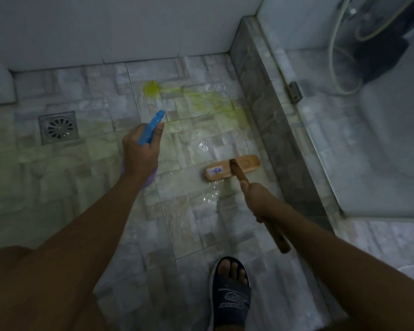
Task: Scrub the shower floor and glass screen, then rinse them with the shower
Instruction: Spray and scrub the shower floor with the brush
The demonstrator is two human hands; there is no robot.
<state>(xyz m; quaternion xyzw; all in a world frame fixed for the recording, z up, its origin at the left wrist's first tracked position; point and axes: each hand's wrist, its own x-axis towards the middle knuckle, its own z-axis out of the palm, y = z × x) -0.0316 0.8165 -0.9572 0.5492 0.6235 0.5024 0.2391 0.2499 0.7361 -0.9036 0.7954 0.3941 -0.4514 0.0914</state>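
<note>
Closest in, 1 foot in a dark sandal [232, 297] stands on the wet tiled floor [189, 223]. Ahead, a square drain [58, 127] sits left, and a yellow-green smear [151, 88] lies near the far wall. A raised kerb [268, 120] carrying the glass screen [320, 130] blocks the right side. The left hand [140, 151] grips a blue spray bottle [153, 126], nozzle toward the smear. The right hand [258, 199] is curled round the handle of the brush [232, 167], whose head lies flat on the floor near the kerb.
</note>
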